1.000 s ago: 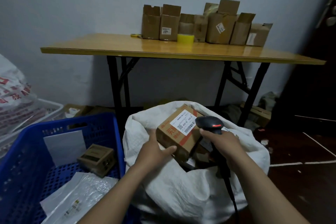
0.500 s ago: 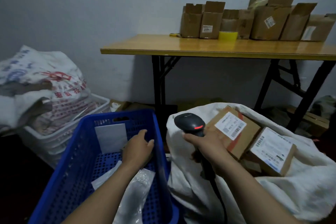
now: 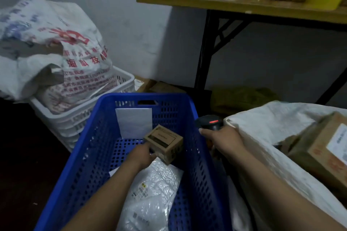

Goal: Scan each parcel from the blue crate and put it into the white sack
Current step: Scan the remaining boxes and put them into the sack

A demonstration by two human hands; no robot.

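Fingers: left hand's [image 3: 141,155] now clamp the small box [image 3: 164,143], right hand's [image 3: 223,140] stay round scanner [image 3: 210,123].

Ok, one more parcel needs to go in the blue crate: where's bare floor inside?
Bare floor lies between the left hand and the left wall of the blue crate, plus a strip right of the brown box. The plastic mailer crowds the near middle.

In blue crate [image 3: 90,155], left hand [image 3: 142,153] grips small brown box [image 3: 165,142]; right hand [image 3: 223,139] holds scanner [image 3: 210,123].
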